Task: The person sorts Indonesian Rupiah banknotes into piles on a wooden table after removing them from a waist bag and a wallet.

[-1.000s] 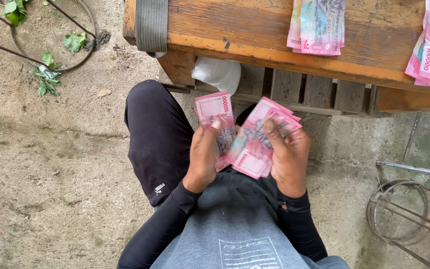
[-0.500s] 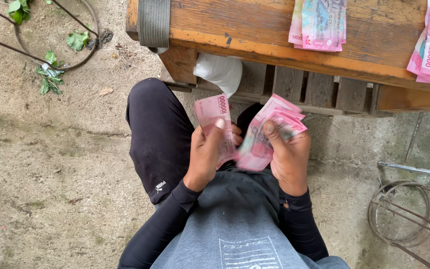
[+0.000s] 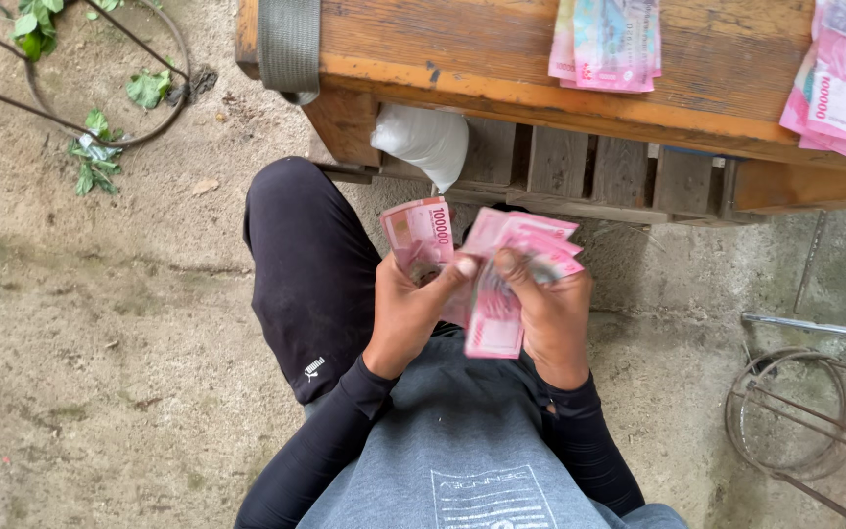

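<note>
Both hands hold pink banknotes in front of my chest. My left hand [image 3: 411, 312] grips a small bundle of banknotes [image 3: 420, 235] that stands upright, its thumb reaching across to the other stack. My right hand [image 3: 548, 309] holds a fanned stack of pink banknotes [image 3: 501, 294], thumb pressed on the top note. The two hands touch at the thumbs. On the wooden table [image 3: 462, 69] above lie two more piles of notes: one pile [image 3: 607, 44] at the middle and another pile [image 3: 839, 93] at the right edge.
A grey strap [image 3: 289, 44] hangs over the table's left end. A white bag [image 3: 426, 140] is tucked under the table by wooden slats. My black-trousered knee [image 3: 310, 264] points left. Wire hoops lie on the concrete at upper left [image 3: 110, 137] and lower right [image 3: 800, 421].
The hands have come closer together and the left thumb now reaches onto the right stack. The left bundle stands more upright.
</note>
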